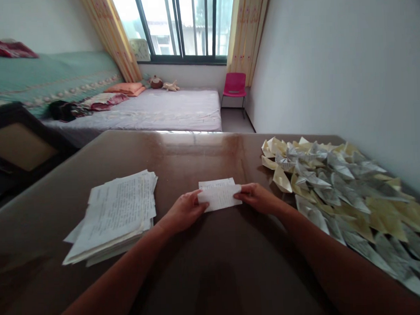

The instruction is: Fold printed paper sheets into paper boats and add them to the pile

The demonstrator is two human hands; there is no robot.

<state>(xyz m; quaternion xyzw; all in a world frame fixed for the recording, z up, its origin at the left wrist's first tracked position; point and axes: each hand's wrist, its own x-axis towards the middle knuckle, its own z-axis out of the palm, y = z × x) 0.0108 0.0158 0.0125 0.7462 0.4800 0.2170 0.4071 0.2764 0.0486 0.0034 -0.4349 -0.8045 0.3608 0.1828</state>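
A small folded sheet of paper (219, 198) with faint writing is stretched between my two hands, just over the brown tabletop. One layer of it shows behind the front flap at the top. My left hand (186, 209) pinches its left end between thumb and fingers. At the opposite end, my right hand (255, 197) grips the edge the same way. To the left lies a stack of written sheets (118, 210), its edges uneven. Many folded paper boats (322, 171), white and yellowish, crowd the table's right side near my right forearm.
The glossy brown table (196, 153) reaches toward a bed (180, 107) under the window. A pink chair (234, 85) stands by the right wall. At the far left is a dark cabinet (19, 145).
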